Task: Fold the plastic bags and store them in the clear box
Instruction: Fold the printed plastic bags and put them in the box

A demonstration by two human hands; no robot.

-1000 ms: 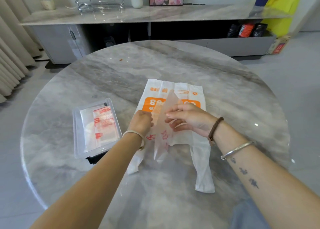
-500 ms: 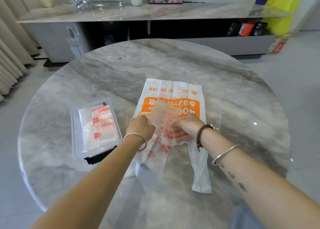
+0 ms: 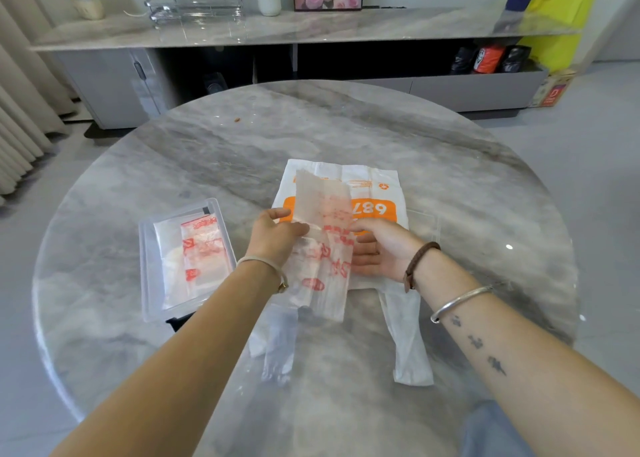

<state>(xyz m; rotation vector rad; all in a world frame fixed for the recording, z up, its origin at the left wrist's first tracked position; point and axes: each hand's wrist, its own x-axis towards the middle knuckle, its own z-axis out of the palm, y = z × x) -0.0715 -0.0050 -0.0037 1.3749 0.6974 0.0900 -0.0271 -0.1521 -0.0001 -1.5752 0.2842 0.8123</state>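
We see a round table (image 3: 450,179) with a glossy, marble-veined top that throws back the light. The thin bag (image 3: 322,249) is filmy, half-clear plastic, crinkled and printed in red. The white bag (image 3: 405,335) is opaque, smoother plastic. The clear box (image 3: 149,283) is hard, see-through plastic. Our right wrist wears a polished metal bangle (image 3: 460,302) and a matt braided cord bracelet (image 3: 419,259).

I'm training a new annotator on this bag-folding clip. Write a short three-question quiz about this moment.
1. True or false: the clear box already holds folded bags.
2. Fill in: the translucent red-printed bag lies over a white bag with an ___ panel.
3. The left hand and right hand both hold: A) the clear box, B) the white bag, C) the translucent red-printed bag.
Key: 1 true; 2 orange; 3 C.
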